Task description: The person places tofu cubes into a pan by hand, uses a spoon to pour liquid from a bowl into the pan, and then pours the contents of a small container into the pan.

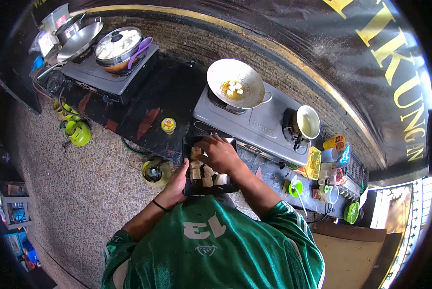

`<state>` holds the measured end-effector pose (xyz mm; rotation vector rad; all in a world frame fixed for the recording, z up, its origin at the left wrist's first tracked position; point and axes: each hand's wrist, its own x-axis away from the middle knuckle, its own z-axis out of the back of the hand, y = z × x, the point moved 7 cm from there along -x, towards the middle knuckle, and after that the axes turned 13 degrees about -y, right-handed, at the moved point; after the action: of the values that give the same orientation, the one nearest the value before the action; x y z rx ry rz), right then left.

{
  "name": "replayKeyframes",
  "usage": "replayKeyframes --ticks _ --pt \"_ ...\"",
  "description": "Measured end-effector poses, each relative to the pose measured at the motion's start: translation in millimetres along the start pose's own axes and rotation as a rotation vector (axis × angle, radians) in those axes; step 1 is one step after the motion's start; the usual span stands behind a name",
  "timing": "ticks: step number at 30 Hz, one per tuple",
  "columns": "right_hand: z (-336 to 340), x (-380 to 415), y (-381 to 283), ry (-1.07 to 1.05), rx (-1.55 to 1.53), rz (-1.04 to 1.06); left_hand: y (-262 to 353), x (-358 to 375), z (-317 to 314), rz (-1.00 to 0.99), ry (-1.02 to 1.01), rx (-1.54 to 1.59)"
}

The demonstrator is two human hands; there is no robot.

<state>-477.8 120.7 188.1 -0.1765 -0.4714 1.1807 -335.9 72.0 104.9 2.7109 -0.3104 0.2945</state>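
Below the stove, the left hand (179,180) grips the black tray (189,189) by its edge. Over the tray, the right hand (219,153) rests on the tofu cubes (207,176), fingers curled onto one piece.

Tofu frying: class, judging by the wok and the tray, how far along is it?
Done: a few tofu cubes lie in the wok. In hand: left hand steadies the black tray; right hand reaches its cubes. Left: most cubes remain on the tray.

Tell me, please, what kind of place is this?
Probably a small street-food stall or simple cooking area. A gas stove carries a wok with frying pieces, a second stove holds a lidded pot, and green gas cylinders stand on the floor.
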Motion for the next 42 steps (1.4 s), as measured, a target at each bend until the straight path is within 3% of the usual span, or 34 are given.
replayKeyframes --ticks 4,6,9,15,18,22,30,34,36,42 --pt "10 -3 -11 -0.021 0.069 -0.058 3 1 -11 -0.017 -0.015 -0.017" --pt "8 -11 -10 -0.057 0.061 -0.096 5 6 -19 0.015 0.071 -0.073" --pt "2 -17 -4 -0.076 0.033 -0.115 -6 -5 -1 0.009 -0.028 -0.027" --pt "-2 -24 -3 -0.027 -0.012 -0.094 -7 -6 0 0.004 -0.002 -0.055" --pt "-9 -27 0 -0.118 -0.038 -0.166 -12 -12 10 -0.018 -0.013 -0.039" --pt "-15 -29 6 0.013 -0.016 -0.096 -18 -15 21 0.02 -0.002 -0.027" --pt "-18 -32 13 -0.126 0.014 -0.215 -18 -17 24 0.003 0.025 0.001" --pt "0 -26 4 -0.143 -0.044 -0.146 -16 -14 20 0.008 0.01 0.014" --pt "3 -25 4 -0.271 -0.145 -0.176 -16 -11 16 0.029 0.024 0.039" --pt "-1 -26 13 -0.278 -0.159 -0.09 -15 -11 8 0.015 0.0 0.07"
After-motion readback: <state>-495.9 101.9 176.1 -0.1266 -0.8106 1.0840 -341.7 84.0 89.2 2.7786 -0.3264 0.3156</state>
